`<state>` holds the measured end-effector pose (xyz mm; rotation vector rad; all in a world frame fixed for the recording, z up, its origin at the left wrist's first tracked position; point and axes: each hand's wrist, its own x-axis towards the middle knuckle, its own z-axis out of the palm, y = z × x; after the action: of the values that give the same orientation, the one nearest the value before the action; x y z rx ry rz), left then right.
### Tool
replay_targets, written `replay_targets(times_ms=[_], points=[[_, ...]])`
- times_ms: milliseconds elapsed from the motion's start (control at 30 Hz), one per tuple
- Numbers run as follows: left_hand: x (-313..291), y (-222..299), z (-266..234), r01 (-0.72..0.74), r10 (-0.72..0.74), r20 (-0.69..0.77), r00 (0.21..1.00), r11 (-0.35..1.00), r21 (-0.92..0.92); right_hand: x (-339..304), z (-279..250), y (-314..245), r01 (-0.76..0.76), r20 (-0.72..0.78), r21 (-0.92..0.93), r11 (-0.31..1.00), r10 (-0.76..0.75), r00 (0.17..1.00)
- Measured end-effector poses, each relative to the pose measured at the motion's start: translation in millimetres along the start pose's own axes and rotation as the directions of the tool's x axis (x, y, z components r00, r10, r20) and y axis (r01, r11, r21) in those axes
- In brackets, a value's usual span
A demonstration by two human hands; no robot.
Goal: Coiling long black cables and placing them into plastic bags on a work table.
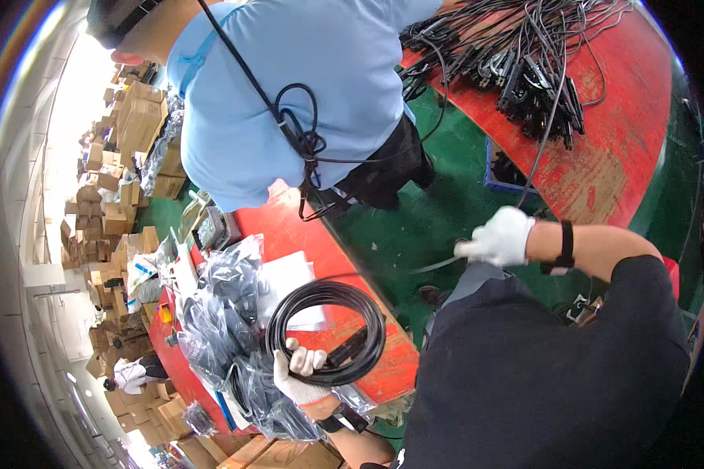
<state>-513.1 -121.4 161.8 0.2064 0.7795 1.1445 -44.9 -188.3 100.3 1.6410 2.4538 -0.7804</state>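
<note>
A coiled black cable (326, 332), springy and light by the look of it, is being gripped at its near rim by the gloved left hand (297, 374) over the red table (289, 227). A thin pale tie (438, 264) is being pinched in the clenched right hand (499, 237). Bagged cables (227, 328) are crowding the left, and a person in a blue shirt (289, 94) is standing far behind.

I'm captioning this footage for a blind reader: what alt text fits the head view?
A gloved left hand holds a black cable coil over a red table. The gloved right hand pulls a thin white tie taut. A person in a blue shirt stands opposite, beside bagged cables.
</note>
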Motion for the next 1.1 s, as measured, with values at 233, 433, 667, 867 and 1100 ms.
replay_targets(times_ms=[233,433,667,867,1100], points=[[34,11,-16,-0.029,0.020,-0.069,0.997,0.991,-0.133,-9,17,-20,0.016,-0.057,0.126,0.992,-0.009,0.998],[84,-1,1,-0.148,0.107,-0.299,0.948,0.982,-0.118,-57,28,15,0.074,-0.049,0.054,0.996,-0.072,0.996],[122,-128,78,0.041,0.008,-0.090,0.996,0.851,0.524,-56,-13,-9,0.226,-0.331,0.189,0.956,-0.154,0.931],[129,-219,95,0.180,-0.339,0.096,0.936,0.694,0.697,-8,-38,-7,0.253,-0.408,0.096,0.963,-0.194,0.892],[107,-232,135,0.101,-0.689,0.254,0.679,0.430,0.897,16,-49,67,0.302,-0.577,-0.011,0.953,-0.252,0.777]])
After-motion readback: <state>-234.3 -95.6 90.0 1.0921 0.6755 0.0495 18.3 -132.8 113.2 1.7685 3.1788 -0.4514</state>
